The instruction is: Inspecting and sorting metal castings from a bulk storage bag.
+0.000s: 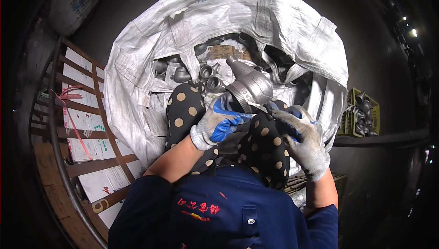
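Note:
A large grey metal fitting rests over my knees, its narrow neck pointing away and up to the left. Its wide, ridged open end faces me. My left hand, in a grey-and-blue work glove, grips the fitting at the left of that end, thumb stretched along the rim. In a matching glove, my right hand is closed at the rim's right side. From its fingertips a thin, pale, blade-like tool reaches to the rim; its handle is hidden in the hand.
A big white woven bulk bag stands around my knees, with several smaller grey fittings inside. On the left is a rusty metal rack with white cartons. A yellow crate of metal parts stands at the right.

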Tool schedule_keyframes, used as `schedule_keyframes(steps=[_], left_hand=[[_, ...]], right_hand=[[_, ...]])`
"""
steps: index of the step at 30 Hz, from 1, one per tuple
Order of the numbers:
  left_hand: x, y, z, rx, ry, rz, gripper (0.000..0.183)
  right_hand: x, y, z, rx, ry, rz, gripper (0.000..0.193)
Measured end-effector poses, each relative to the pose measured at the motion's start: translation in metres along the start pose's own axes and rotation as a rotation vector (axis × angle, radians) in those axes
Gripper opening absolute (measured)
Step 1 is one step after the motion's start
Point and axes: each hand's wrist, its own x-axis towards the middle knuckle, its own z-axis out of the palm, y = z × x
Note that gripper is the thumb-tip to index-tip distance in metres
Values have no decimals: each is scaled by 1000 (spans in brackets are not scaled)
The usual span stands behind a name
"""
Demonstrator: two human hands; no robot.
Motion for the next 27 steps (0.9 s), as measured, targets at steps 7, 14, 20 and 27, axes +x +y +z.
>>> schedule_keyframes(steps=[7, 14, 20, 27], left_hand=[[-6, -4, -8, 151, 73, 185, 28], [-8, 6, 0, -35, 144, 105, 23], [-1, 26, 7, -1490, 355, -625, 34], [-16, 11, 7, -752, 199, -377, 38]], right_hand=[[3, -12, 5, -235, -54, -96, 46], [-8, -24, 26, -331, -43, -72, 46], [-20, -10, 41, -354, -53, -74, 65], [-26, -9, 44, -219, -15, -32, 56]])
